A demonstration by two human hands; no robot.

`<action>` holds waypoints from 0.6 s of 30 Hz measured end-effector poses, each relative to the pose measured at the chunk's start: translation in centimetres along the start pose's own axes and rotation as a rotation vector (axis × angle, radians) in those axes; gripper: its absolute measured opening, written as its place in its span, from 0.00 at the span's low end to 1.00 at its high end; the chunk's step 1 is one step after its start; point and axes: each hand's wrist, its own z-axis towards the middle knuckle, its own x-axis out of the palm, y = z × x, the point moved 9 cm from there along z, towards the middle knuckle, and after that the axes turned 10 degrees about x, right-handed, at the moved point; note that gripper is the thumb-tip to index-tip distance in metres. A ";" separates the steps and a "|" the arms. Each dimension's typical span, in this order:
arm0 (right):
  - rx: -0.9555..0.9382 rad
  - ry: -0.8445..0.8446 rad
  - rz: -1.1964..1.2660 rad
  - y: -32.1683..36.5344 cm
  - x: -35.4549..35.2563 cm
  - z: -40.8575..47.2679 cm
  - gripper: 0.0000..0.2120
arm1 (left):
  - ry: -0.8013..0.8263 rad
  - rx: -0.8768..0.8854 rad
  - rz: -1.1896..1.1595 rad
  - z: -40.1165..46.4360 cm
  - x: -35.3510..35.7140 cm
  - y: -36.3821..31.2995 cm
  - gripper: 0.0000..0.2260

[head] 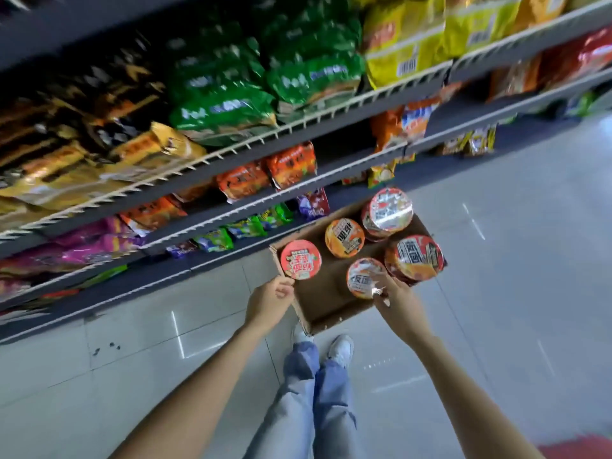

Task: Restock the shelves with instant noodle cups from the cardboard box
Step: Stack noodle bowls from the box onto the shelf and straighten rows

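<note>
Your L hand [270, 301] grips the cardboard box [326, 304] at its near-left edge. R hand [394, 298] fingers touch the near-edge cup [366, 278], not yet curled round it. Wrap the rim fully before lifting.

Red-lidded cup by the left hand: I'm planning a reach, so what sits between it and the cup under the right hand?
Only bare box floor separates the red-lidded cup and the other cup, per the head view.

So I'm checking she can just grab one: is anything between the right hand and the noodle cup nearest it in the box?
Nothing visible stands between them. The right hand is already at the near edge of the noodle cup, fingers touching its lid. The cardboard box is open on top, and the neighbouring cups stand beside it, not over it.
</note>
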 end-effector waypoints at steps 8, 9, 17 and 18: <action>0.041 0.073 -0.031 -4.2 13.0 13.3 0.20 | -0.076 -0.114 0.100 15.0 9.1 10.5 0.14; 0.033 0.088 -0.028 -4.3 15.1 15.3 0.21 | -0.109 -0.100 0.130 16.7 9.8 11.4 0.17; 0.099 0.204 -0.038 -6.2 31.8 28.0 0.30 | -0.206 -0.119 0.247 23.5 13.5 22.3 0.28; 0.120 0.200 -0.029 -6.5 33.1 29.1 0.32 | -0.204 -0.071 0.300 23.7 13.7 22.7 0.27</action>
